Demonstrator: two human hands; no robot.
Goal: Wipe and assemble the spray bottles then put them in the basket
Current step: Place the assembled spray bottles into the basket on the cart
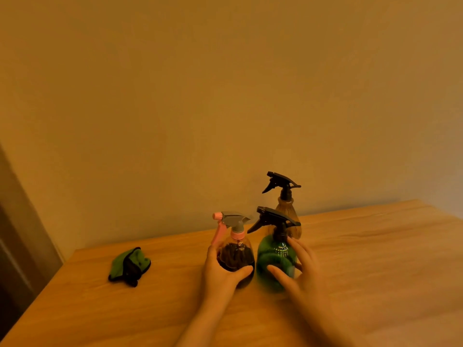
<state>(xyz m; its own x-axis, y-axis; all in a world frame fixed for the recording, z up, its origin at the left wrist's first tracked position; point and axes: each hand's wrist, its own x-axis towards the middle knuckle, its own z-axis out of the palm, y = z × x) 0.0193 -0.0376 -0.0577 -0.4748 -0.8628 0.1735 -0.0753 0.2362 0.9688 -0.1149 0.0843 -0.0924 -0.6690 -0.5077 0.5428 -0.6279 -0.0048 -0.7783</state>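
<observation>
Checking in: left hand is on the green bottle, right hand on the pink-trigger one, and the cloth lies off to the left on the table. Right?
Not quite: the hands are swapped. In the head view the left hand grips the pink-trigger bottle, and the right hand is on the green bottle. The cloth does lie off to the left on the table.

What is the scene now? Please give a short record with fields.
surface: wooden table
left hand: grips clear bottle with pink-grey sprayer
right hand: fingers around green bottle, black sprayer
amber bottle: upright behind, untouched, black sprayer
cloth: green, crumpled, lying left of bottles
basket: not in view
</observation>
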